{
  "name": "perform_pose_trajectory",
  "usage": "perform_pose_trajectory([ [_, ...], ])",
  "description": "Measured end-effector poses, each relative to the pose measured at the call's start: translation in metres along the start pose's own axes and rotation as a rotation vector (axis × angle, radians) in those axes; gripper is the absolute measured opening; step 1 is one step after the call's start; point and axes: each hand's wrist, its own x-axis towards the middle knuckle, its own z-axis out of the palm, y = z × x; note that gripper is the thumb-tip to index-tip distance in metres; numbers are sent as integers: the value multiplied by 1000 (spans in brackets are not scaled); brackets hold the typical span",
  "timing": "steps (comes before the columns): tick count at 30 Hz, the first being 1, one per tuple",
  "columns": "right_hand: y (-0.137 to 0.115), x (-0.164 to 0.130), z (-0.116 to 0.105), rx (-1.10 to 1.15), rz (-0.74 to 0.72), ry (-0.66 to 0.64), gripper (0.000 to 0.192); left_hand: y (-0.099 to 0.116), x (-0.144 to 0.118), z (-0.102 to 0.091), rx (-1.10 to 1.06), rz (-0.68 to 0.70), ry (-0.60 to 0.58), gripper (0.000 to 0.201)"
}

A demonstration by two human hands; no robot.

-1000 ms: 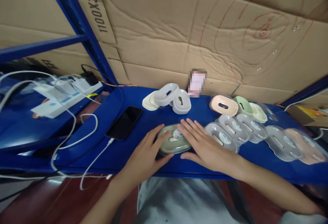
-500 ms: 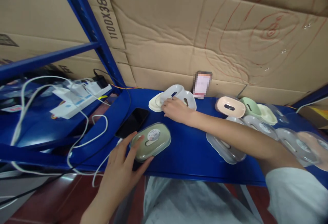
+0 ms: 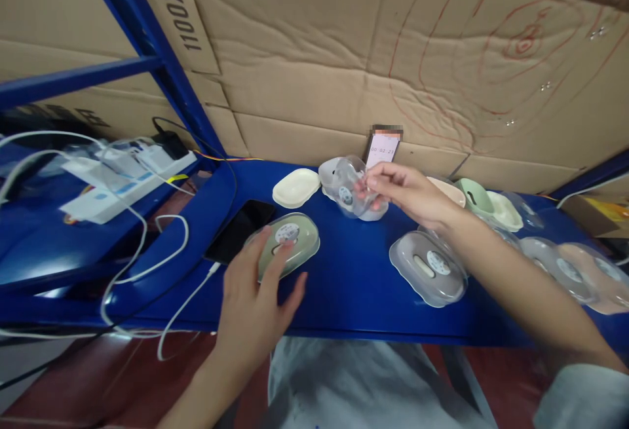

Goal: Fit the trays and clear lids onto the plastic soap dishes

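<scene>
**One green soap box closed, a clear lid lifted for the next**

Clear lid point(image 3: 348, 188), with a round sticker, pinched in the fingertips of the right hand point(image 3: 407, 193) and raised just above a white base point(image 3: 366, 209) at the back of the blue shelf point(image 3: 344, 298). Nearer, a green soap box point(image 3: 287, 249), lid already on, under the spread fingers of the left hand point(image 3: 253, 304), pressed flat, gripping nothing. By the look of it, one box assembled and the second only begun. Cream base point(image 3: 296, 188) bare beside the raised lid. To the right, a clear-lidded box point(image 3: 426, 267), then further lids and pink and green bases in a row, apparently unmatched. Black phone point(image 3: 239, 231) on a white cable left of the green box. Cardboard wall point(image 3: 393, 62) behind all.
</scene>
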Motion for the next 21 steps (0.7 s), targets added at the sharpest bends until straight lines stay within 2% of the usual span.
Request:
perform_pose_trajectory([
  [2,2,-25,9,191,101,-91,35,16,6,2,-145,17,-18,66],
  [5,7,-53,24,379,219,-294,30,33,13,6,-293,44,-63,63],
  [8,9,-63,25,346,205,-430,29,39,13,10,-340,50,-40,57],
  [10,11,-57,14,126,118,-456,31,38,10,11,-336,43,-58,57],
  [11,13,-52,8,-39,63,-430,33,37,8,11,-322,52,-94,57],
  [15,30,-22,-11,-792,-90,-123,32,36,1,12,-242,170,-323,58],
  [16,35,-14,-11,-954,-100,-79,31,37,0,14,-233,202,-374,60],
  [18,45,0,-4,-1216,-110,-83,33,37,-3,17,-226,238,-433,64],
  [21,54,14,17,-1462,-82,-121,41,35,-6,21,-194,245,-434,64],
])
